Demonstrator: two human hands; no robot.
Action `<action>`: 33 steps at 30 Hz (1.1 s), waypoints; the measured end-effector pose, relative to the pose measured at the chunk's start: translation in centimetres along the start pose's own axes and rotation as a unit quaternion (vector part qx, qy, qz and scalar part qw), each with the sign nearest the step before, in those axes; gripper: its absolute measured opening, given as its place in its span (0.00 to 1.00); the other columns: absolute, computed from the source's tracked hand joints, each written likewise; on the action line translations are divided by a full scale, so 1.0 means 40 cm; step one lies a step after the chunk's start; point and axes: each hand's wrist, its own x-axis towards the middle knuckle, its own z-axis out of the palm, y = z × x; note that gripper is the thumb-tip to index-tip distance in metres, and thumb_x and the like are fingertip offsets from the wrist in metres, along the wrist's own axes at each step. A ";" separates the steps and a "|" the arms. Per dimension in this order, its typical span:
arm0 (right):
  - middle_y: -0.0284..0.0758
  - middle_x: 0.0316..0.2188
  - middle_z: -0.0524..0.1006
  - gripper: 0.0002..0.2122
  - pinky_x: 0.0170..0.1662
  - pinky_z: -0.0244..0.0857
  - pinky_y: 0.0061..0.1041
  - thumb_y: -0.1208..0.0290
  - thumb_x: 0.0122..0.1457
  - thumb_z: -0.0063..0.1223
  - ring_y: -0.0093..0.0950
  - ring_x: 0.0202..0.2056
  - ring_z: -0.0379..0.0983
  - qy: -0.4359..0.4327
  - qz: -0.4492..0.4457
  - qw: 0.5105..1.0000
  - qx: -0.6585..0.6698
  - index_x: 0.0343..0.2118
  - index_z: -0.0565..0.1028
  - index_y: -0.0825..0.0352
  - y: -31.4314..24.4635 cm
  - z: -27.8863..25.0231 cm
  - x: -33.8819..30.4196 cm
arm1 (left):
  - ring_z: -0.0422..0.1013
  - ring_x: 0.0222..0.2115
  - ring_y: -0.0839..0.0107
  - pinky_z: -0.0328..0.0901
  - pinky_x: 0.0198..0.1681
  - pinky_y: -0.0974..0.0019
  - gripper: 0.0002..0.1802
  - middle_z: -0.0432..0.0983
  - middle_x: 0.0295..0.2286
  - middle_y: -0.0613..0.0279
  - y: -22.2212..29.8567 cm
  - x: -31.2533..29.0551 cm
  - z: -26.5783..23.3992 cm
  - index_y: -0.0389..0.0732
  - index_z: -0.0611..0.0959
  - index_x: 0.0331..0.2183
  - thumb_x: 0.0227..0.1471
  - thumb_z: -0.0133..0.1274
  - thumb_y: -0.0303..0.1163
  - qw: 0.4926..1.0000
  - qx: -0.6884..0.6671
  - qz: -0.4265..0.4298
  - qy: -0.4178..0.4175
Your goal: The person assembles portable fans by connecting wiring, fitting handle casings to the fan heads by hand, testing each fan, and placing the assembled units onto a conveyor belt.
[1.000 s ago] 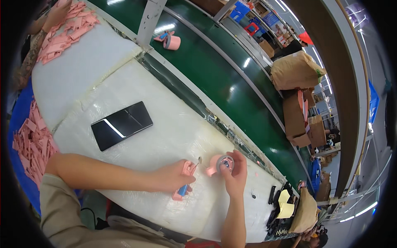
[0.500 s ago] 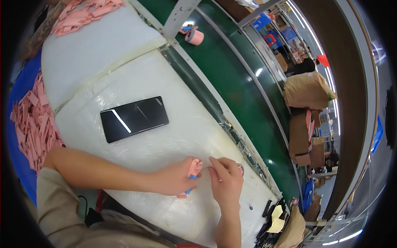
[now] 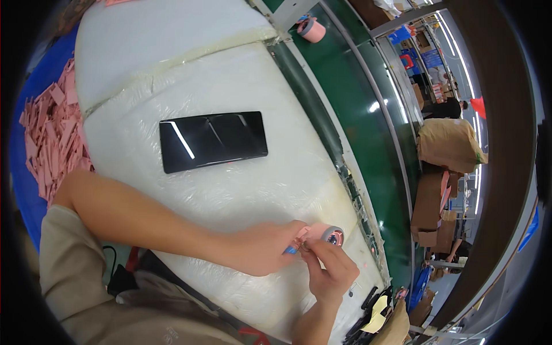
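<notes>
My left hand (image 3: 269, 248) is closed around a small pink plastic piece (image 3: 301, 233) with a blue part (image 3: 291, 250) at its lower side. The fingers cover most of the piece. Thumb and fingertips of my right hand (image 3: 333, 271) are pinched together right against it; whatever is between them is too small to tell. Just beyond both hands lies a pink cylinder with a grey rim (image 3: 332, 234), partly hidden by the fingers. A black glossy tablet-like slab (image 3: 214, 142) lies flat on the plastic-wrapped white work surface (image 3: 224, 198), away from my hands.
A blue bin (image 3: 23, 167) on the left holds a heap of pink pieces (image 3: 54, 135). Black strips with yellow paper (image 3: 376, 315) lie at the lower right. Past the table edge, a green conveyor belt (image 3: 368, 135) carries another pink cylinder (image 3: 312, 30). Brown bags and cartons (image 3: 431, 201) stand beyond.
Both hands have come together; the right fingertips, earlier apart with a thin strand between the hands, now meet the piece in the left. The view has shifted, and the pink cylinder shows more.
</notes>
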 end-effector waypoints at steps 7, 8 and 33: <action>0.36 0.31 0.83 0.14 0.33 0.74 0.22 0.84 0.43 0.67 0.30 0.29 0.81 -0.010 0.020 0.998 -0.058 0.36 0.84 0.67 -0.014 -0.004 -0.011 | 0.76 0.36 0.43 0.70 0.39 0.51 0.27 0.78 0.40 0.44 -0.016 -0.002 0.011 0.36 0.63 0.56 0.57 0.52 0.29 0.998 0.037 0.046 0.023; 0.36 0.31 0.83 0.14 0.33 0.74 0.22 0.84 0.43 0.67 0.30 0.29 0.81 -0.009 0.015 0.997 -0.069 0.36 0.84 0.66 -0.017 -0.002 -0.010 | 0.74 0.38 0.40 0.69 0.41 0.49 0.27 0.78 0.41 0.42 -0.003 -0.006 0.004 0.36 0.64 0.56 0.57 0.52 0.29 1.000 0.025 0.009 -0.001; 0.37 0.35 0.82 0.12 0.34 0.74 0.25 0.84 0.50 0.60 0.34 0.32 0.81 -0.090 0.018 0.995 -0.039 0.39 0.83 0.66 -0.029 -0.014 -0.001 | 0.75 0.34 0.41 0.69 0.35 0.49 0.27 0.78 0.35 0.45 -0.025 -0.001 0.024 0.37 0.65 0.54 0.53 0.54 0.27 0.998 0.017 0.041 0.048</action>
